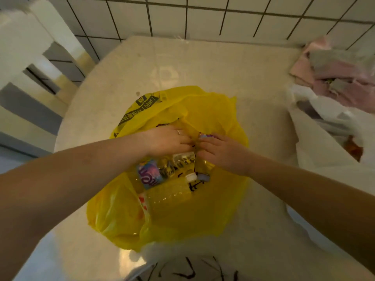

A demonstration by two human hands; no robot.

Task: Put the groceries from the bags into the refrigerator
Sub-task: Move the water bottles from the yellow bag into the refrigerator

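Note:
A yellow plastic bag lies open on a pale countertop. Inside it I see a bottle with a purple and blue label, a clear bottle with a white cap lying on its side, and a bottle with a dark printed label. My left hand, with a ring on it, and my right hand meet over the bag's mouth. Their curled fingertips pinch the yellow plastic there. A small purple item shows just past my right fingers.
A white tiled wall runs behind the counter. Folded pink and grey cloths and a white plastic bag with something orange lie at the right. White and grey stepped surfaces stand to the left.

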